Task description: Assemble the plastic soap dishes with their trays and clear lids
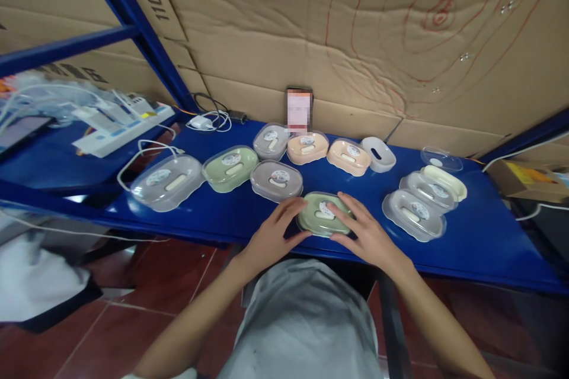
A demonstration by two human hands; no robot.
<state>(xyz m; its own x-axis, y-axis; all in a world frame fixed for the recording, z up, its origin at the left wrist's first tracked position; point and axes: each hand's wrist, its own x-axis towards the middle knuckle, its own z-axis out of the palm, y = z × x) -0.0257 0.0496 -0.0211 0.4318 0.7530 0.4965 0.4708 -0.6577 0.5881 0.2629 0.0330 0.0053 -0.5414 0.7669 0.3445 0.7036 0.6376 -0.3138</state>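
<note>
Head view is showing both hands bracketing a green box [323, 214] lying at the near edge of the blue shelf [480, 249]; left hand [271, 235] is pressing spread fingers against its left rim; right hand [365, 232] is doing likewise on its right; a grey box [276, 180] is sitting just behind; bare shelf is lying between the green box and two clear boxes [414, 214] to the right.

Cardboard wall [355, 41], blue shelf [480, 237], red tiled floor [146, 284].
</note>
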